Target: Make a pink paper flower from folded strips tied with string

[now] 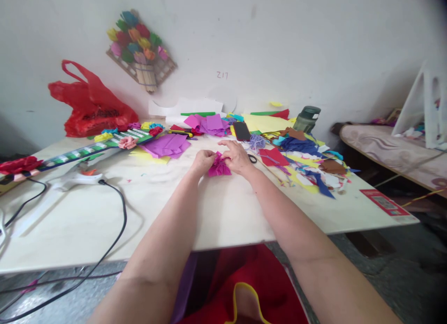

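Observation:
A crumpled magenta paper flower piece (219,167) lies on the white table (226,212) in front of me. My left hand (203,161) pinches its left side, fingers closed on the paper. My right hand (236,156) grips its right side from above. Both forearms reach out over the table's front edge. Purple paper sheets (167,145) lie just behind the left hand, and a red paper piece (274,156) lies right of the right hand.
A glue gun (78,177) with a black cable (120,207) lies at the left. A red plastic bag (91,105), a phone (241,131), a green bottle (307,118), scissors (252,158) and several coloured scraps (310,163) crowd the back and right. Paper flowers hang on the wall (139,47).

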A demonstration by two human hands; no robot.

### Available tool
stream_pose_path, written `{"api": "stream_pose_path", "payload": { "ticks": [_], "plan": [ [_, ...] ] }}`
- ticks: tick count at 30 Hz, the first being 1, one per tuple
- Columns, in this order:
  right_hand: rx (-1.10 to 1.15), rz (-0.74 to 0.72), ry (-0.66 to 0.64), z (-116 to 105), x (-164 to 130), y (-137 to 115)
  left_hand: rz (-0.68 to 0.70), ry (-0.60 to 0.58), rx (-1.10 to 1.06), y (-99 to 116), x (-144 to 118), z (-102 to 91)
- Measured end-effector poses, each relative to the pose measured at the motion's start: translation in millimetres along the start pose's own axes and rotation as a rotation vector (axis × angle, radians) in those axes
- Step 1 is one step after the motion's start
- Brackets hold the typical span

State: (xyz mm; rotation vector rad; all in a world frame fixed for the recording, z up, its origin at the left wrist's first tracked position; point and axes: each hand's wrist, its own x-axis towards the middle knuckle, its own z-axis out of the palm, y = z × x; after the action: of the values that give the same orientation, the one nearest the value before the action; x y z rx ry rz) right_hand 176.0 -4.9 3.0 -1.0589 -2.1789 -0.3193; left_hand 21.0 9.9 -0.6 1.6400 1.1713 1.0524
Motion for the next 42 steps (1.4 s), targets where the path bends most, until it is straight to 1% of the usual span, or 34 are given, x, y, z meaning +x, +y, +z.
{"api": "stream_pose_path", "payload": {
  "ticks": [3, 5, 8, 14, 21, 28, 35, 39, 42],
  "plan": [
    [0.001, 0.008, 0.015, 1.6, -0.7, 1.8, 0.026, -0.048, -0.031, -1.7, 0.7, -1.5],
    [0.008, 0.009, 0.029, 3.7, -1.4, 3.3, 0.054, -0.055, -0.01, -2.3, 0.8, -2.0],
    [0.039, 0.01, 0.031, 6.8, -2.0, 4.9, 0.086, -0.03, 0.044, -3.1, 0.8, -1.6],
    [0.075, 0.021, -0.013, 6.7, -0.9, 1.2, 0.107, 0.023, 0.098, -5.2, 1.6, 0.5],
    [0.098, 0.018, -0.045, 4.6, 0.5, -2.9, 0.061, 0.078, 0.204, -3.3, 2.8, -0.6],
    [0.118, -0.024, -0.048, 2.6, 0.8, -3.3, 0.056, 0.087, 0.189, -3.2, 2.5, -0.8],
    [0.086, -0.035, -0.021, 3.8, 0.9, -3.6, 0.093, 0.032, 0.135, -3.4, 1.0, -1.8],
    [0.091, -0.026, -0.016, 5.4, 0.0, -1.8, 0.131, 0.044, 0.134, -4.9, 3.0, -0.8],
    [0.087, -0.01, -0.01, 6.4, 0.1, -0.9, 0.125, 0.069, 0.117, -6.8, 5.6, 0.3]
  ]
}}
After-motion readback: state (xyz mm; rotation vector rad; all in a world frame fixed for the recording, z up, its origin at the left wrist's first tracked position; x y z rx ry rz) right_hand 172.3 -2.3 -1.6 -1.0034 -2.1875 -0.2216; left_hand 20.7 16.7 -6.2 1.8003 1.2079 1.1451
